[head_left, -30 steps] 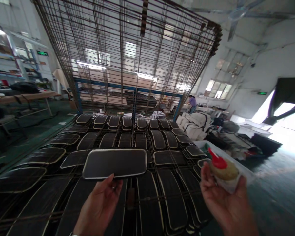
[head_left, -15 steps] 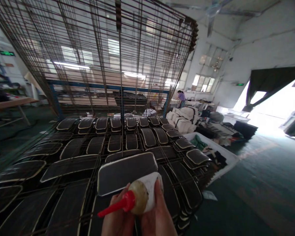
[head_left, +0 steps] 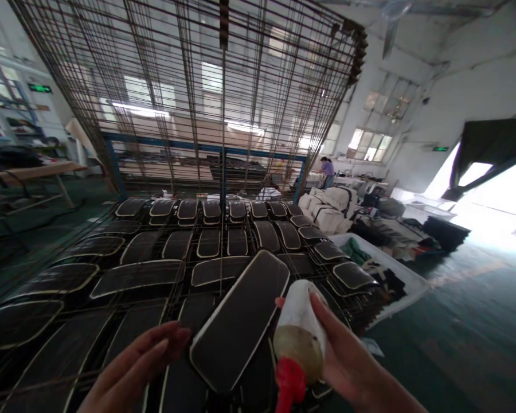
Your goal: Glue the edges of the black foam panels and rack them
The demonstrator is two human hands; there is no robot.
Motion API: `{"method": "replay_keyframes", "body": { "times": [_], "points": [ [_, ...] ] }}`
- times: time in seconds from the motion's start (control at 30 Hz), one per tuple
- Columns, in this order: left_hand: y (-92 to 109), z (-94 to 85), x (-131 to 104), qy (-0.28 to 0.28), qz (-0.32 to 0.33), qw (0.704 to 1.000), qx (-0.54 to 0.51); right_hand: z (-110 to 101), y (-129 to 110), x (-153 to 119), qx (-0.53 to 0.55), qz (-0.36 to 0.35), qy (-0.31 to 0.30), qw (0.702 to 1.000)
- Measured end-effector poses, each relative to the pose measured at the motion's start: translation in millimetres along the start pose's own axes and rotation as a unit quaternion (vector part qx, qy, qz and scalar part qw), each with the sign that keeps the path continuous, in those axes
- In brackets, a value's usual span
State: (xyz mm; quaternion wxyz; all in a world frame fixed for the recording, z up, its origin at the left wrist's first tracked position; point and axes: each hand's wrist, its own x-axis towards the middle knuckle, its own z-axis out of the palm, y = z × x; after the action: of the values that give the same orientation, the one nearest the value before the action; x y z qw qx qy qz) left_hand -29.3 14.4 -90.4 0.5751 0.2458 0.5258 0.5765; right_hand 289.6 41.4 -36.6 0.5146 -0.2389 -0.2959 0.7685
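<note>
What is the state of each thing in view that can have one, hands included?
Bottle: tipped, red nozzle toward wearer.
Right hand: closed around the bottle.
Left hand: open, holding nothing.
Pale-edged dark panel: slanted, support unclear.
Wire rack: raised at a slant.
White bin: uncovered, holding green cloth.
Lamp tubes: lit.
Green sign: lit.

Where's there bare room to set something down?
Bare floor shows right of the white bin. Ahead it's crowded: black panels lie close together. Only a narrow gap shows between the left hand and the slanting panel; the right hand holds the bottle.
</note>
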Motion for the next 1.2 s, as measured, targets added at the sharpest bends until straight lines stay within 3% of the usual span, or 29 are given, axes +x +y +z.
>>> {"method": "replay_keyframes", "body": {
  "times": [0.1, 0.17, 0.23, 0.3, 0.43, 0.57, 0.63, 0.8, 1.0, 1.1, 1.2],
  "points": [
    [41, 34.8, -5, -0.093, -0.031, 0.993, 0.061, 2, -4, 2, -0.078, 0.021, -0.019, 0.997],
    [57, 63.7, -7, -0.161, -0.052, 0.983, 0.072, 5, -4, 7, -0.121, 0.037, -0.019, 0.992],
    [60, 86.1, -6, -0.222, -0.066, 0.969, 0.085, 9, -1, 11, -0.155, 0.042, -0.013, 0.987],
    [55, 97.3, 0, -0.244, -0.071, 0.964, 0.084, 11, 2, 14, -0.170, 0.029, -0.013, 0.985],
    [37, 91.1, 11, -0.197, -0.055, 0.979, 0.014, 3, 13, 10, -0.175, -0.032, 0.018, 0.984],
    [25, 74.8, 15, -0.158, -0.058, 0.984, -0.054, -6, 25, -1, -0.192, -0.011, 0.081, 0.978],
    [22, 69.8, 13, -0.152, -0.060, 0.984, -0.077, -3, 24, -2, -0.208, -0.023, 0.071, 0.975],
    [17, 61.5, 3, -0.185, -0.079, 0.976, -0.086, 17, -7, 17, -0.223, -0.124, 0.003, 0.967],
    [13, 54.8, -13, -0.203, -0.083, 0.975, -0.035, 42, -41, 34, -0.211, -0.165, -0.025, 0.963],
    [14, 54.4, -14, -0.175, -0.073, 0.980, -0.056, 49, -32, 31, -0.213, -0.160, -0.037, 0.963],
    [19, 53.4, -7, -0.124, -0.050, 0.986, -0.098, 43, -2, 23, -0.223, -0.127, -0.018, 0.966]
  ]
}}
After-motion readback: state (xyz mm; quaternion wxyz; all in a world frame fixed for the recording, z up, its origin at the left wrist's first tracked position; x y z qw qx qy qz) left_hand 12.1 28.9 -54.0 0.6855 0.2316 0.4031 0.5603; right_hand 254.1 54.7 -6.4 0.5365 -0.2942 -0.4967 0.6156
